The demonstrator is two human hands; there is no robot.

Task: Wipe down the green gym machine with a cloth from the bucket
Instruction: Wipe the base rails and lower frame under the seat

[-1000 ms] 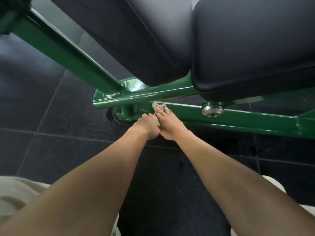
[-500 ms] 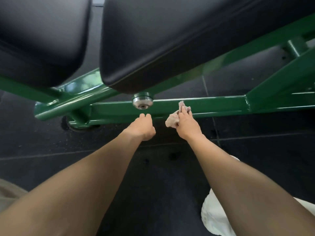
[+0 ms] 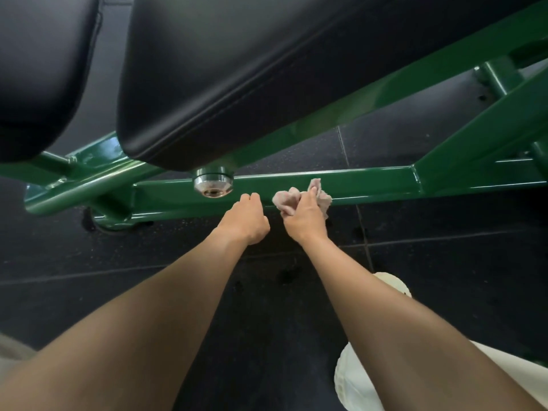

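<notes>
Hands: two, both reached forward and down toward the machine's low frame.
Right hand (image 3: 302, 221): gripped the bunched cloth (image 3: 286, 198) and pressed it against the lower rail (image 3: 370, 183).
Left hand (image 3: 246, 219): fingers curled in, holding nothing, just beside the right hand. Whether its knuckles touched the rail could not be told.
Cloth: pale pinkish and crumpled. It lay on the near face of the rail and bulged out on both sides of the gripping fingers.
Lower rail, long axis: ran left to right across the view, crosswise to both forearms, low above the rubber-tiled floor (image 3: 89, 247).
Key relation: the rail lay straight ahead of the hands. The cloth sat between the chrome cap (image 3: 213, 183) on the left and the welded corner (image 3: 415, 179) on the right.
Nearer hand: the left hand was nearer the chrome cap; the right hand, with the cloth, was nearer the welded corner.
Judgement: the next stroke would probably need to travel sideways along the rail, not toward or away from the body.
Overhang: the larger black pad (image 3: 237, 69) stood above and behind the rail, with a smaller black pad (image 3: 38, 69) to its left.
Count, task items: one cloth, one green machine, no bucket in view.
Count, hands: two, only the right one loaded.
Count, other parts: two black pads, one chrome cap, one diagonal beam (image 3: 385, 84) under the larger pad.
</notes>
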